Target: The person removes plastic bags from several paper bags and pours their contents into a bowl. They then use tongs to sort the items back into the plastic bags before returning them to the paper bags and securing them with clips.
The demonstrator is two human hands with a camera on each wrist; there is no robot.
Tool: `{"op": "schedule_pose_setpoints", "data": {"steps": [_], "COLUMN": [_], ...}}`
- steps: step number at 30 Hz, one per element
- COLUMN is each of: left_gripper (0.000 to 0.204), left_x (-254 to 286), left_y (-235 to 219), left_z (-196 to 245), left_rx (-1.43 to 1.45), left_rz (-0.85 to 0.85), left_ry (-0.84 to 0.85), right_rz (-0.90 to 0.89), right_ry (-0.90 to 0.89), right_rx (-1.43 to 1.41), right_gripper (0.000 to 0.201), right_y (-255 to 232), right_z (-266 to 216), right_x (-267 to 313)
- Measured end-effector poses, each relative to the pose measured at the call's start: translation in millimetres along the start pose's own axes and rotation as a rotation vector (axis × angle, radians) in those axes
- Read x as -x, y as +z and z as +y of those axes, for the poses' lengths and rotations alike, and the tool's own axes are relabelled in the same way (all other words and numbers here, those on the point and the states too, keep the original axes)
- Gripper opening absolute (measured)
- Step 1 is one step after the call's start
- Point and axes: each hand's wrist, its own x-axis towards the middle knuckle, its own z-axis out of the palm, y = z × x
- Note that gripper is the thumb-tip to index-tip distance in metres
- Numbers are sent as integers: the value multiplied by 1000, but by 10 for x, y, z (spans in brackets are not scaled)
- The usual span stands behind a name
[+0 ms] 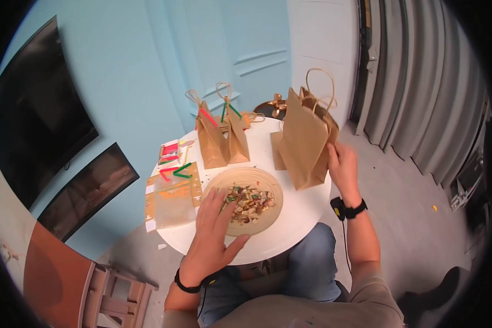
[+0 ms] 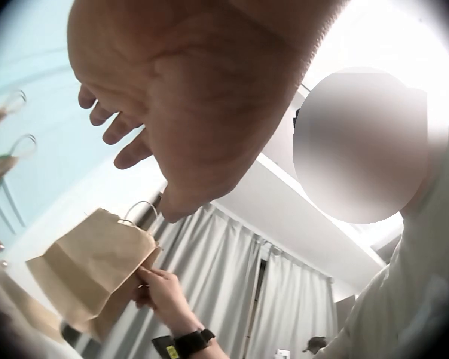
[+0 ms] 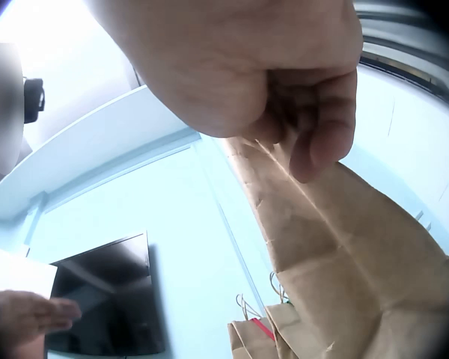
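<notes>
My right hand grips the side edge of a brown paper bag with twisted handles, at the table's right side. In the right wrist view its curled fingers pinch the bag's edge. My left hand is held with fingers spread over the left part of a round tan plate, holding nothing. On that plate lies a heap of mixed dried bits in brown, cream and green, partly hidden by the left hand.
Two smaller paper bags with red and green strips stand at the back. A clear packet with red and green strips lies at the left, near a small red-and-white pack. A brown folded chair is at lower left.
</notes>
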Motion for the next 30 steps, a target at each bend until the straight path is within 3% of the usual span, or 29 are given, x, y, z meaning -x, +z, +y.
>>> {"op": "schedule_pose_setpoints", "data": {"steps": [5,10,16,17,20,23,26,30], "left_gripper": [65,44,8,3,6,12,12,13], "left_x": [-782,-1514,-1867,-1875,-1817,-1701,-1537,-1585], "left_y": [276,866,1023,1022,860,847,959,928], "left_z": [374,508,413,423,535,655,686,745], "left_rx": [124,149,-142,-212,-488,-738,-917,-928], "left_rz": [-35,-34,-229,-143,-197,-59,-56,-58], "left_ry": [346,585,707,747,659,548,259,142], "right_rz": [-31,-59,-37,-31,-10,-17,-24,-46], "right_ry": [-24,17,3,4,101,143,115,89], "right_rx": [22,-35,-26,-25,-74,-132,-152,-143], "right_gripper": [29,26,30,31,31,31,29,26], "right_y": [-301,-381,-508,-516,-542,-514,-503,-497], "right_z": [175,183,238,255,278,322,282,245], "right_x": [798,1159,1270,1288,1337,1374,1384,1414]}}
